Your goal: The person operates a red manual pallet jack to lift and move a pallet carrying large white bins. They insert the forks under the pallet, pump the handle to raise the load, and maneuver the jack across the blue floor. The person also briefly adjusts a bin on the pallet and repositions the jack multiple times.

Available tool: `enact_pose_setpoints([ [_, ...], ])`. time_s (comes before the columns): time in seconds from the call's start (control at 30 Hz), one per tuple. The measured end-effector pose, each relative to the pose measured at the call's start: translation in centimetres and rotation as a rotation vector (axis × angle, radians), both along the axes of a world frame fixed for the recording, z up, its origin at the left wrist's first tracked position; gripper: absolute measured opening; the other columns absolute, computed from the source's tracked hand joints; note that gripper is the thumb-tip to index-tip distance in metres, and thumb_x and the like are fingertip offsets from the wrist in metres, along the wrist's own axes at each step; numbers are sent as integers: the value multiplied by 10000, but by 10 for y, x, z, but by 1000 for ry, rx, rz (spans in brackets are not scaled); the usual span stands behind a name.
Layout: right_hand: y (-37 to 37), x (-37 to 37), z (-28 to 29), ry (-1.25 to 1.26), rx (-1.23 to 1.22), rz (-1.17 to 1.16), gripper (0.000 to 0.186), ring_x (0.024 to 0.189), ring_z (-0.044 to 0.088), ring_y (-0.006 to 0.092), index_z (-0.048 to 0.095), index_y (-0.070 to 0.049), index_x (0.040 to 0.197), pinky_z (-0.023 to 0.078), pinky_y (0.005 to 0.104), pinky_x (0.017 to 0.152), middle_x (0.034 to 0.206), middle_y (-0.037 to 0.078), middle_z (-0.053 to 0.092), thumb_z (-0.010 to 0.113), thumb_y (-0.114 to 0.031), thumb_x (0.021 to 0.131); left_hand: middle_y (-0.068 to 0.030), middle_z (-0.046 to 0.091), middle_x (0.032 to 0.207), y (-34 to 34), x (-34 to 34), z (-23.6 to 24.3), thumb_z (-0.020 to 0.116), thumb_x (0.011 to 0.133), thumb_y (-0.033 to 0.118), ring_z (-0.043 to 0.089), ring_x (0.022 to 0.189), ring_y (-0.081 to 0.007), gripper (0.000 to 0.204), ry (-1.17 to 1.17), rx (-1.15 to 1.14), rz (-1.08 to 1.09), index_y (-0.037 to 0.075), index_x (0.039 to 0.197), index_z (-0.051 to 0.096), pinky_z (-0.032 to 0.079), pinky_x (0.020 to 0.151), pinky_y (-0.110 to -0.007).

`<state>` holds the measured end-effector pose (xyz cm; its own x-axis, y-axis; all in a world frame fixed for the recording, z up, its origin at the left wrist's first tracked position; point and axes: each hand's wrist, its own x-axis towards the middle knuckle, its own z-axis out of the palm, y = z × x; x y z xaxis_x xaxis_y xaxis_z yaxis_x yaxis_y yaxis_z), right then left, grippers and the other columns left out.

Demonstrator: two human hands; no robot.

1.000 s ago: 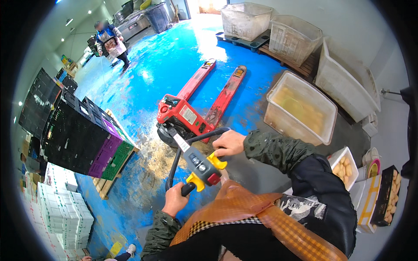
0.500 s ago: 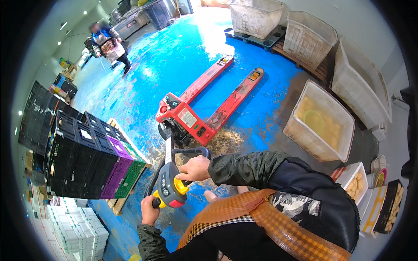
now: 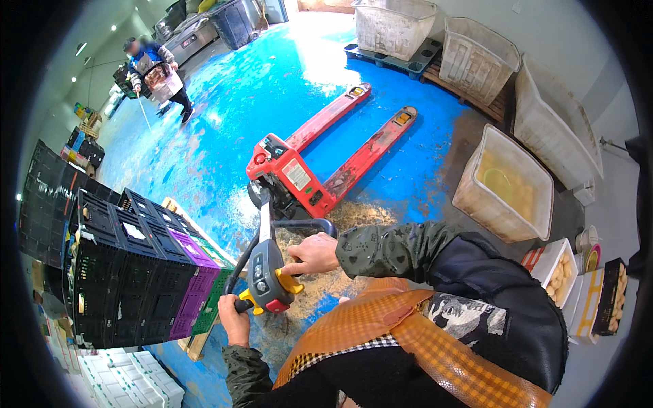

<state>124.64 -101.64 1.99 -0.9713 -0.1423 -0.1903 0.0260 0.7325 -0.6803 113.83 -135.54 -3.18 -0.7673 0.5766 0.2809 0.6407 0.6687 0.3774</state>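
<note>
A red pallet jack point(image 3: 297, 175) stands ahead of me on the blue floor, its two bare forks pointing away. Its tiller ends in a grey control head point(image 3: 259, 274) with yellow and red parts, tilted toward my body. Around the black grip on the left side of that head, my left hand point(image 3: 234, 321) is closed. My right hand point(image 3: 315, 254) is closed on the right side of the head, fingers by a yellow part; its grip is partly hidden. An orange-brown checked apron point(image 3: 354, 318) covers my front.
Stacked black, purple and green crates point(image 3: 129, 272) stand on a wooden pallet at left. White boxes point(image 3: 129, 377) are below them. White tubs point(image 3: 479, 61) line the right wall; a nearer tub point(image 3: 507, 183) holds yellowish contents in liquid. Another person point(image 3: 156, 75) walks at the far left.
My view has shifted slightly, and the pallet jack with its control head sits a little further right in it. Both hands keep their hold. The other person has stepped along.
</note>
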Motion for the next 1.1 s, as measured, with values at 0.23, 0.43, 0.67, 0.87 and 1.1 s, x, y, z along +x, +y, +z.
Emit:
enact_pose_setpoints([
  [0.23, -7, -119, -12, 23, 38, -10, 690, 916, 688, 417, 647, -69, 1016, 489, 542, 792, 901, 212, 703, 453, -730, 968, -176, 555, 891, 7, -141, -8, 615, 711, -110, 567, 908, -414, 214, 54, 106, -34, 27, 861, 547, 460, 815, -465],
  [0.43, 7, -242, 16, -33, -148, 116, 793, 938, 676, 459, 698, 13, 1029, 495, 557, 846, 936, 270, 709, 347, -697, 1006, -175, 583, 1021, 23, -248, 15, 678, 699, -45, 590, 1014, -390, 311, 112, 205, 93, 16, 980, 561, 478, 924, -414],
  [0.67, 41, -381, 63, -327, -570, 109, 764, 1219, 602, 429, 607, 116, 1277, 447, 473, 1025, 1287, 297, 636, 383, -574, 1037, -100, 594, 1185, 49, -383, 56, 660, 872, 55, 583, 1124, -234, 211, -76, 387, 268, 46, 1063, 572, 445, 1024, -353],
  [0.87, 70, -432, 81, -256, -698, 117, 697, 1175, 630, 422, 623, 96, 1255, 456, 482, 1017, 1232, 297, 661, 404, -535, 1057, -46, 587, 1067, 84, -439, 82, 572, 969, 90, 600, 998, -153, 135, -552, 814, 218, 73, 1097, 533, 516, 883, -295],
  [1.1, 95, -478, 70, -188, -636, 156, 650, 1104, 648, 428, 641, 82, 1213, 463, 508, 967, 1126, 288, 690, 396, -506, 1086, -41, 555, 1095, 114, -492, 76, 554, 989, 123, 556, 1026, -143, 184, -501, 745, 261, 66, 1165, 550, 468, 932, -269],
])
